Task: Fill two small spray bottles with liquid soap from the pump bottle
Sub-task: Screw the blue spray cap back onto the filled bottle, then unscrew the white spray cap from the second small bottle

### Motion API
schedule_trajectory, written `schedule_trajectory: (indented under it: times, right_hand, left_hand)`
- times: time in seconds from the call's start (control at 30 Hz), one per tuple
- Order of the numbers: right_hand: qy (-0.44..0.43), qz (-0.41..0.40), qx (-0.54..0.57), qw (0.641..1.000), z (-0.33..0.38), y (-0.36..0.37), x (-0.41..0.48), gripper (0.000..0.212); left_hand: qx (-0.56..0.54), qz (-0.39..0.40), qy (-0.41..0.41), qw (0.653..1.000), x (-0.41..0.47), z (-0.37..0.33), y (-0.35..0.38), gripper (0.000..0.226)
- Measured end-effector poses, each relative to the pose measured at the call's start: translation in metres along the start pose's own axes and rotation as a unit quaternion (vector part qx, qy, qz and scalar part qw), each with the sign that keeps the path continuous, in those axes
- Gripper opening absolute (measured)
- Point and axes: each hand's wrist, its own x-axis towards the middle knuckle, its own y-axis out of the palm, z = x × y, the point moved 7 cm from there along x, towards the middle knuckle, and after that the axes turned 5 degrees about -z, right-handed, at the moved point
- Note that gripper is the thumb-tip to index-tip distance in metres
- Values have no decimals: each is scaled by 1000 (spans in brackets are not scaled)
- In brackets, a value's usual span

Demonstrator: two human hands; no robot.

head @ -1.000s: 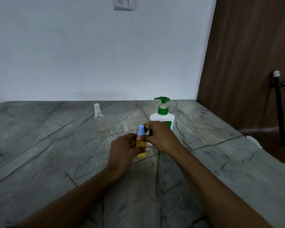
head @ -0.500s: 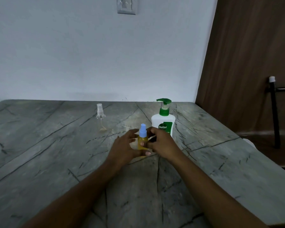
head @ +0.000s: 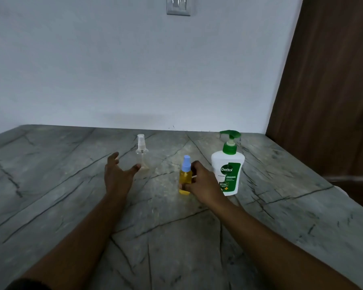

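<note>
– While my left hand (head: pixel 117 174) hovers spread wide and gripping nothing, its thumb sits just beside the small clear plastic spray bottle (head: pixel 142 152); I cannot tell if they touch. How should I take it?

– Close low round the body, not the nozzle. It looks empty and light, so I'd guess a nudge could tip it on the grey veined stone table (head: pixel 50 185).

– And the small bottle of yellow liquid with the blue spray cap (head: pixel 185 176)? My right hand (head: pixel 201 183) has fingers and thumb curled round it. It stands upright on the stone, just left of the white pump bottle with the green head (head: pixel 228 172).

– Let go gently, then bring the clear one under the pump spout.
</note>
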Motion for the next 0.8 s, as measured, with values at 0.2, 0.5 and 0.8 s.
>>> schedule_trajectory:
  times: [0.2,0.5,0.8]
  right_hand:
    - [32,-22,13,999,-2,20,46,38]
    - [35,-18,8,999,-10,37,84,37]
    - [50,-19,0,999,-3,39,78,50]
  left_hand:
    - [6,62,21,998,18,-11,36,91]
    - [17,45,35,998,24,-15,44,62]
    - [17,44,48,998,0,-29,31,56]
